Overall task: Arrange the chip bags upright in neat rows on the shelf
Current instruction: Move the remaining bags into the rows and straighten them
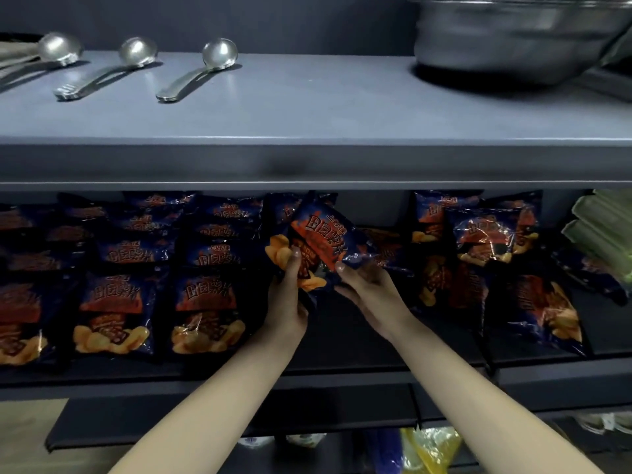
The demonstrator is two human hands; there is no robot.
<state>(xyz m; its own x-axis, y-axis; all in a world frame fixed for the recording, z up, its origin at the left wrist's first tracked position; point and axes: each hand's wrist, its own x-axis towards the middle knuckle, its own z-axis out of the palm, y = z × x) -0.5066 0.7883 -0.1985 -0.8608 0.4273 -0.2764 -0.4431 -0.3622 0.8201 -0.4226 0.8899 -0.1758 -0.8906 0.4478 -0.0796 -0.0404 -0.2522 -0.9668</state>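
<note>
While both forearms are stretched into the dark lower shelf (359, 347), a dark blue chip bag with orange-red print (325, 234) is held tilted above the shelf's middle gap. It is gripped at its lower left by the left hand (287, 295) and pinched at its lower right edge by the right hand (369, 289). Upright rows of matching bags (205, 309) are lined up to the left; loose leaning bags (485, 241) are scattered right. Above, three steel ladles (191, 73) and a large steel basin (513, 39) are set on the grey upper shelf (307, 124).

Glossy plastic chip bags (205, 309); shiny metal ladles (198, 71).
</note>
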